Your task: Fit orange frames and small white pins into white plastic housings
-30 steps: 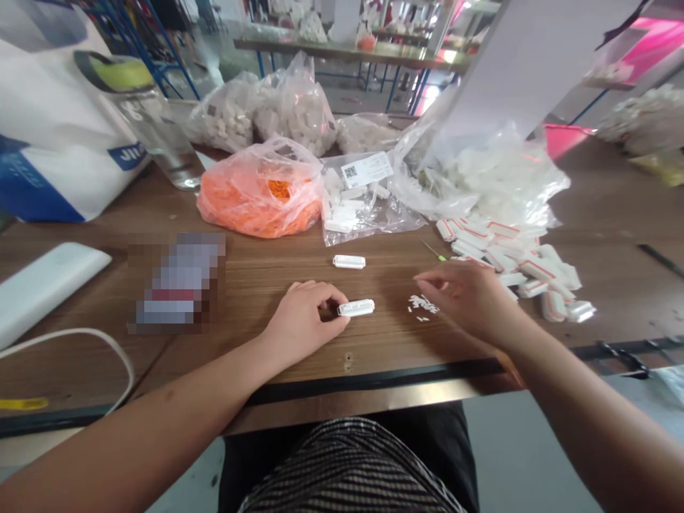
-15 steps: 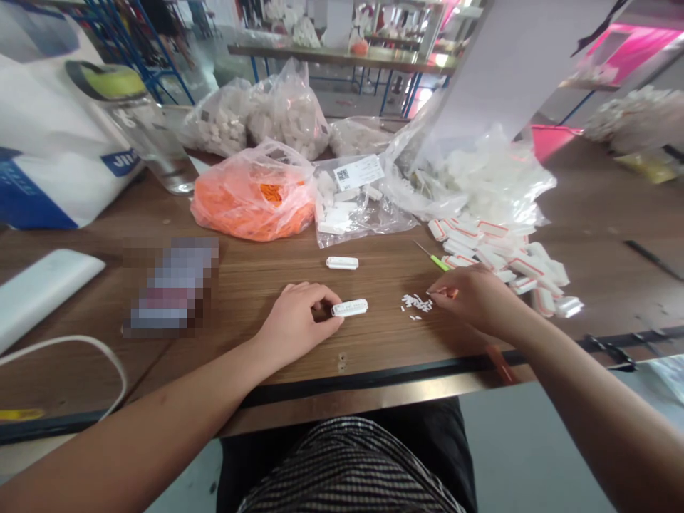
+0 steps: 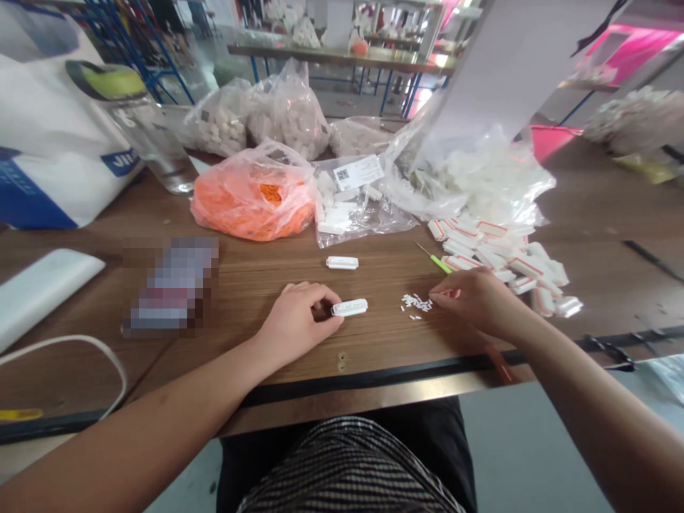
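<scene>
My left hand (image 3: 298, 317) rests on the wooden table (image 3: 251, 356), with thumb and fingers pinching one end of a white plastic strip (image 3: 349, 307). A second white strip (image 3: 342, 262) lies just beyond it, untouched. My right hand (image 3: 475, 303) is low over a small scatter of tiny white plastic pieces (image 3: 415, 305), its fingertips at the pile's right side. Whether those fingers hold a piece is hidden. A green-handled pick (image 3: 439, 263) lies above that hand, next to a heap of white parts with red stripes (image 3: 496, 260).
An orange-filled plastic bag (image 3: 251, 199) and a clear bag of white parts with a QR label (image 3: 342, 203) stand beyond the strips. A pixelated object (image 3: 171, 285) lies left of my left hand. A glass jar (image 3: 149, 142) and further white-filled bags (image 3: 283, 114) stand behind.
My right hand has moved left from above the table to the tiny white pieces. My left hand keeps its hold on the strip. The view has shifted slightly.
</scene>
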The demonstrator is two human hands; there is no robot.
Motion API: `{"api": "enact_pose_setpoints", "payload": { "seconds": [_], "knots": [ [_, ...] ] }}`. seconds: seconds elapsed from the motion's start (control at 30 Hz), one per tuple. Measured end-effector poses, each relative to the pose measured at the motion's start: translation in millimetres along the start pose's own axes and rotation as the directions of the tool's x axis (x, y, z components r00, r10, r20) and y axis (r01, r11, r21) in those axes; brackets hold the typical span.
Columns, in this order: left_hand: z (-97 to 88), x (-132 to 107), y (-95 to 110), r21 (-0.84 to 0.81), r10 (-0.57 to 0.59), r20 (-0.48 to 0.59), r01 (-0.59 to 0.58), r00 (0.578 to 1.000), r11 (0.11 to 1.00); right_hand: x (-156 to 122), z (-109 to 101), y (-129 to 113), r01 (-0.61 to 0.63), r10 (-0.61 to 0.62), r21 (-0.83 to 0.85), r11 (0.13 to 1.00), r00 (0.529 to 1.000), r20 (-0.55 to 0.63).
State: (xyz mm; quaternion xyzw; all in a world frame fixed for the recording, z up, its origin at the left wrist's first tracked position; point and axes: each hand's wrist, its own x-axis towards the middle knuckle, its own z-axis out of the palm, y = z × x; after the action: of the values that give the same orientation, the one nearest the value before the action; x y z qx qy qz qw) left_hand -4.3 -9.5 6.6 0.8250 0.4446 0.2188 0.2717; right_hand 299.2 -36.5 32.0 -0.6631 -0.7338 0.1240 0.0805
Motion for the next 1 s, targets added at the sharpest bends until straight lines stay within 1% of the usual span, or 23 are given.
{"api": "enact_pose_setpoints", "payload": {
  "seconds": [0.1,0.17,0.23,0.27,0.33,0.37,0.4,0.47,0.57,0.63,0.8,1.0],
  "knots": [
    [0.0,-1,0,-0.008,0.005,0.003,-0.005,1.000,1.000,2,0,-3,-0.049,0.049,0.055,0.997,0.999,0.005],
    [0.2,-1,-1,-0.018,0.007,0.000,-0.007,1.000,1.000,3,-1,-12,-0.035,0.037,0.120,0.992,0.999,-0.018],
    [1.0,-1,-1,-0.027,0.002,-0.004,-0.002,1.000,1.000,4,-2,-29,0.035,-0.022,0.237,0.971,0.998,-0.058],
    [1.5,-1,-2,-0.030,-0.001,-0.004,0.001,1.000,1.000,5,-2,-40,0.095,-0.074,0.307,0.947,0.994,-0.079],
    [2.4,-1,-2,-0.032,-0.005,-0.005,0.005,1.000,0.999,8,2,-60,0.236,-0.204,0.411,0.881,0.971,-0.122],
    [2.8,-1,-3,-0.033,-0.005,-0.001,0.005,1.000,0.999,10,5,-69,0.272,-0.243,0.433,0.859,0.962,-0.124],
    [3.1,-1,-3,-0.032,-0.004,0.003,0.004,1.000,0.999,13,9,-77,0.290,-0.270,0.454,0.842,0.957,-0.110],
    [3.2,-1,-3,-0.031,0.000,0.007,0.000,1.000,1.000,19,16,-87,0.288,-0.293,0.496,0.819,0.954,-0.069],
    [2.6,-1,-2,-0.028,0.010,0.000,-0.010,1.000,1.000,25,26,-90,0.271,-0.308,0.539,0.797,0.951,-0.023],
    [2.0,-1,-2,-0.027,0.013,-0.004,-0.013,1.000,1.000,28,30,-88,0.279,-0.319,0.543,0.792,0.947,-0.021],
    [1.2,-1,-1,-0.024,0.017,0.001,-0.017,1.000,1.000,28,37,-85,0.340,-0.363,0.527,0.779,0.930,-0.063],
    [1.4,-2,-1,-0.025,0.021,-0.003,-0.021,1.000,0.999,27,40,-87,0.405,-0.384,0.452,0.795,0.912,-0.142]
  ]
}}
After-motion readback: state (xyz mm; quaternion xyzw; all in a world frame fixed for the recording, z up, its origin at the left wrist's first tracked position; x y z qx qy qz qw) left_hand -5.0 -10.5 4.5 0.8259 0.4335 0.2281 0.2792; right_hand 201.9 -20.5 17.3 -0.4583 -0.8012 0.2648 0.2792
